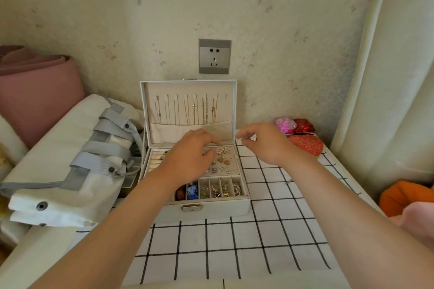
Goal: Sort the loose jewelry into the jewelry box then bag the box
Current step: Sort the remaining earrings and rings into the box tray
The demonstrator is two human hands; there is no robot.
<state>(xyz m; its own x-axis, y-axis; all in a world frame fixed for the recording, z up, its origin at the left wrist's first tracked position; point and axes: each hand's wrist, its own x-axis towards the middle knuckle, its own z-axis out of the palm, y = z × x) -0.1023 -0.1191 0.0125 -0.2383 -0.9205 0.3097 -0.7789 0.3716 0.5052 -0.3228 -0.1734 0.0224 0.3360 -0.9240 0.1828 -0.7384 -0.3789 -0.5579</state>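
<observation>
Jewelry box (211, 212) open on gridded table (234, 253). My left hand (190, 159) blocks the stud tray (226, 163), fingers curled, hold unclear; right hand (265, 143) hovers, fingers loosely bent. Bag (58, 183) lies left.

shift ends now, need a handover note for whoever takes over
Left hand: fingers down on the stud pad in the box; grip hidden.
Right hand: above the box's right edge, nothing seen in it.
Done: necklaces hang in the lid, studs on the pad, front slots filled.
To do: what looks like a small piece lies on the cloth; shut the box, put it in the bag beside it.
</observation>
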